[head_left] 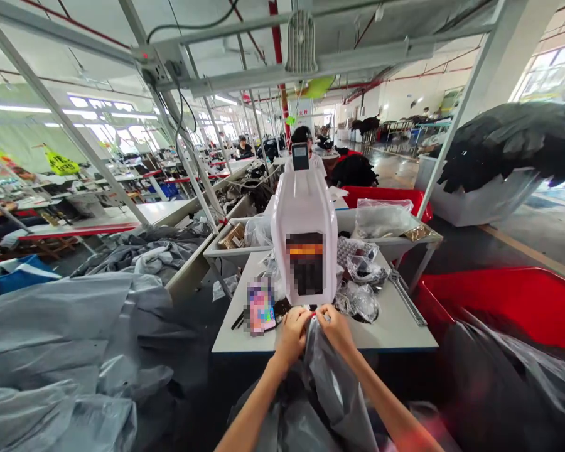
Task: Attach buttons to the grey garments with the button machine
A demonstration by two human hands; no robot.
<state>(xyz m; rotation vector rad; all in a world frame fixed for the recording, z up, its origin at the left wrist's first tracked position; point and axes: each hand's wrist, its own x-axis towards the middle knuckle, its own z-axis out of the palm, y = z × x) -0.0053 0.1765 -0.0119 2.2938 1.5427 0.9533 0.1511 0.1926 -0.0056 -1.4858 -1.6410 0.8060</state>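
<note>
A piece of grey fabric (332, 383) hangs from the front of a white machine (304, 207) down over my lap. My left hand (294, 329) is closed on its upper edge, just below the machine's lower end. Close beside it, my right hand (334, 328) pinches the same edge. A small red spot shows between the fingertips; what it is I cannot make out. The machine's working point is hidden behind my hands. Left of the machine, a phone (262, 307) with a lit, blurred screen leans on the white table (235, 336).
Clear plastic bags (358, 300) of small parts lie right of the machine, beside a metal bar (407, 298). Grey fabric is heaped at left (66, 339). A red bin (508, 301) stands at right. Behind the machine sits another person (302, 135).
</note>
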